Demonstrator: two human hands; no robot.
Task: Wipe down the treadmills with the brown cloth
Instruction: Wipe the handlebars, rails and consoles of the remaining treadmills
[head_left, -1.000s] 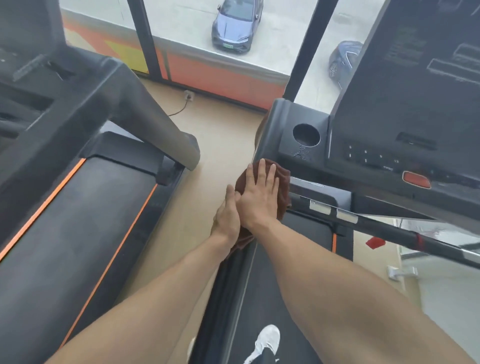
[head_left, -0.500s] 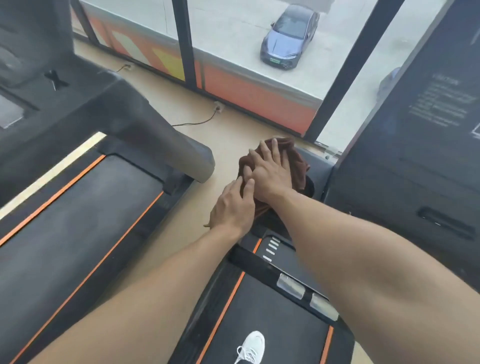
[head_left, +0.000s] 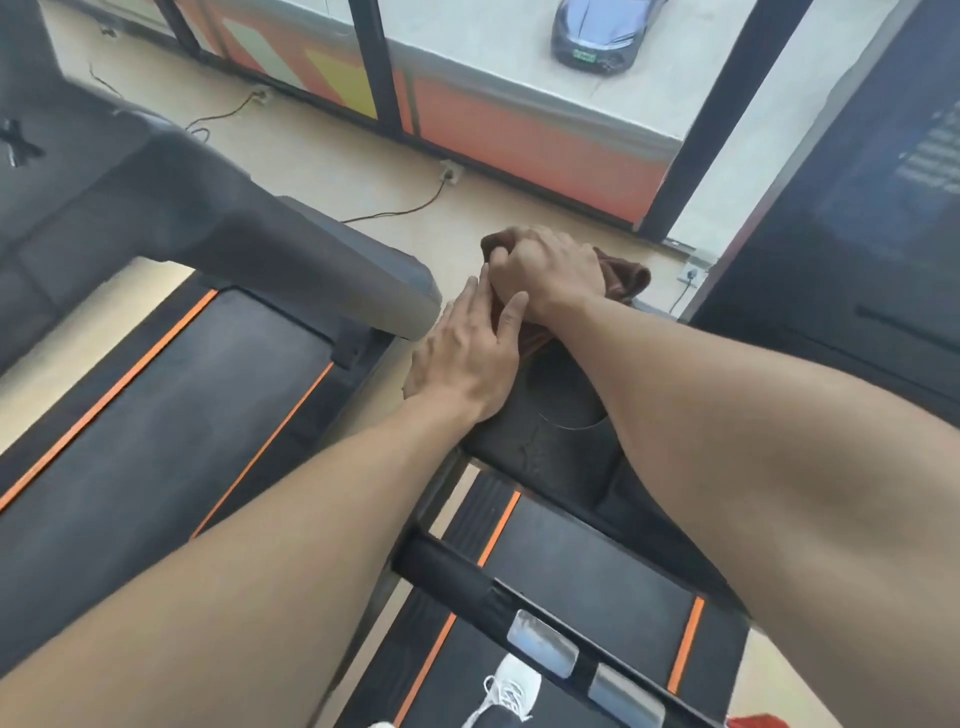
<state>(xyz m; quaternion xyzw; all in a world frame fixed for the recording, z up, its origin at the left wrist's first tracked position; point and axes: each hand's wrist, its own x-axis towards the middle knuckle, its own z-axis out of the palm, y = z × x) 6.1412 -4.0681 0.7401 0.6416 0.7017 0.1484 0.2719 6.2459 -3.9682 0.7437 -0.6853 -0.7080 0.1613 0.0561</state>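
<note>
A pale floor (head_left: 332, 171) runs between two treadmills up to a window wall with an orange lower band, power cords trailing to sockets along its foot, and a car (head_left: 597, 31) parked outside.

There is only the head view. Compared with half a second ago, the right hand (head_left: 545, 265) has gone from lying flat on the brown cloth (head_left: 626, 278) to bunching it, fingers curled over the fabric, and it has pushed out to the far end of the console's left wing (head_left: 550, 415). The cup hole that the cloth covered is bare again behind the wrist. The left hand (head_left: 467, 353) lies flat with straight fingers at the near edge of the cloth, its thumb reaching under the right wrist; it holds nothing that I can see. The view has also dipped, showing more of the belt and a white shoe (head_left: 511, 691) below.

I read this as the stroke along this wing reaching its end: the cloth already overhangs the far lip above the floor, so the next pass probably has to turn back or go down the side.

Room is tight to the left, where the grey handrail of the neighbouring treadmill (head_left: 332, 270) ends just beside the left hand's fingers. To the right the dark display panel (head_left: 852, 218) rises steeply, near the right forearm. Ahead past the lip there is only open air over the floor.
</note>
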